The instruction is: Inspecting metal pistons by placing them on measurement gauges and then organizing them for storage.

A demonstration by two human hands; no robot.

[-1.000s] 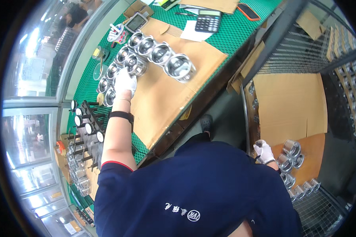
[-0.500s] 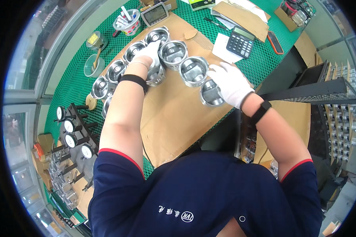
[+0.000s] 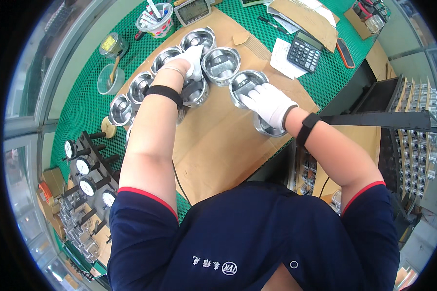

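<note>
Several silvery metal pistons stand hollow side up in two rows. My left hand [image 3: 193, 62], in a white glove, reaches among them, between a far piston [image 3: 208, 36] and a nearer piston [image 3: 195, 97]. Its grip is hidden behind the back of the hand. My right hand [image 3: 271, 103], also gloved, has its fingers bent over the near rim of the piston [image 3: 246, 80] in the right-hand row, fingertips inside the hollow. Below that hand, the end piston [image 3: 268, 130] is partly covered. To the left of it stands another piston [image 3: 221, 64].
Brown cardboard [image 3: 213, 145] lies under the pistons on a green mat [image 3: 85, 109]. Dial gauges [image 3: 87, 186] stand at left. A marker tub [image 3: 155, 22], a clear bowl [image 3: 109, 81] and a calculator [image 3: 305, 51] sit farther back. A dark metal bar [image 3: 383, 120] juts out at right.
My right hand has moved left, from beside the end piston onto the piston before it in the row. My left hand stays among the pistons. The whole view has shifted slightly.
</note>
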